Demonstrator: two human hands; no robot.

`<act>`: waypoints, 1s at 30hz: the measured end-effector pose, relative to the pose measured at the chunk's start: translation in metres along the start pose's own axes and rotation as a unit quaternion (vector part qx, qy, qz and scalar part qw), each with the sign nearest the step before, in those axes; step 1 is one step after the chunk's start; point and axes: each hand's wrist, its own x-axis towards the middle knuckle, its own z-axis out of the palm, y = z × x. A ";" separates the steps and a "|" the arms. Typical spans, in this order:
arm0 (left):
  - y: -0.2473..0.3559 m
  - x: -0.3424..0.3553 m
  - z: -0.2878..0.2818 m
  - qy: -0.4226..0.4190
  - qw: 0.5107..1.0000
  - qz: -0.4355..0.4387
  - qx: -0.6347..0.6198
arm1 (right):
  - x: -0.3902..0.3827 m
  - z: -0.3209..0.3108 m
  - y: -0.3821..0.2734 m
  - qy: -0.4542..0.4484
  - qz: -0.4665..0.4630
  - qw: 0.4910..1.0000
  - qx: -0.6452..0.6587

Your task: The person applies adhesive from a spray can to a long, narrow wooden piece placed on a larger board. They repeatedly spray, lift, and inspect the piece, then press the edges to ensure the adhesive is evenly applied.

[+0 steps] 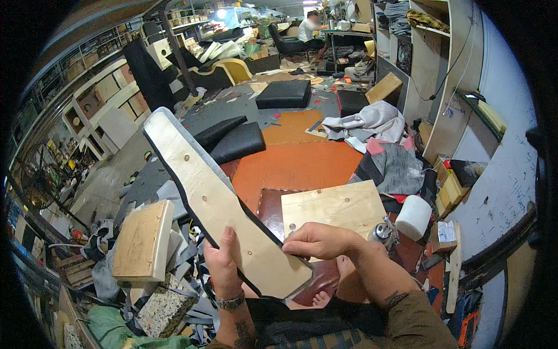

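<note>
I hold a long, bent plywood panel [215, 198] edged with dark fabric; it reaches from my lap up toward the far left. My left hand [224, 264] grips its lower left edge, thumb on the wood face. My right hand [318, 240] pinches the panel's right edge near the lower end. Under the panel's lower end lies a dark brown leather piece [319, 285]. A square plywood board [334, 206] lies flat just beyond my right hand. My bare foot [321, 299] shows below the panel.
A foam-backed wooden block [142, 239] stands at the left over foam scraps. A metal spray tool [383, 232] and a white roll [414, 216] lie at the right. Orange sheeting [296, 166], black cushions [235, 139], cloth piles and shelves fill the floor beyond. A person sits far back.
</note>
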 end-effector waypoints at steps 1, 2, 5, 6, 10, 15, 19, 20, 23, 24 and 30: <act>0.000 0.000 0.000 0.017 0.999 0.001 0.035 | 0.000 0.000 0.000 0.002 -0.042 0.997 -0.063; 0.000 0.001 -0.001 0.019 0.998 0.009 0.057 | 0.001 0.000 0.001 0.010 -0.048 0.989 -0.137; -0.001 0.001 -0.003 0.017 0.998 0.029 0.055 | 0.003 0.001 0.001 0.003 -0.046 0.992 -0.121; -0.001 0.001 -0.004 0.012 0.999 0.024 0.042 | 0.004 0.001 0.001 -0.004 -0.043 0.996 -0.073; -0.001 0.000 -0.010 0.002 0.999 0.003 0.054 | 0.005 0.004 0.002 0.005 -0.067 0.983 -0.174; -0.010 -0.005 -0.004 0.016 0.997 0.036 0.072 | 0.007 0.008 0.005 0.038 -0.034 0.997 -0.063; -0.007 -0.005 -0.001 0.011 0.995 0.049 0.083 | 0.010 0.000 0.008 0.017 -0.035 0.991 -0.132; -0.003 -0.003 -0.001 0.021 0.995 0.032 0.094 | 0.010 -0.006 0.010 -0.007 -0.039 0.983 -0.181; 0.011 0.016 -0.004 0.021 0.995 0.098 0.013 | 0.011 -0.012 0.017 -0.057 -0.009 0.979 -0.197; 0.015 0.021 -0.005 0.048 0.994 0.081 0.062 | 0.012 -0.012 0.019 -0.072 0.008 0.981 -0.181; -0.013 0.026 0.033 -0.021 0.989 0.080 0.125 | 0.027 -0.011 0.016 0.132 0.056 0.944 0.297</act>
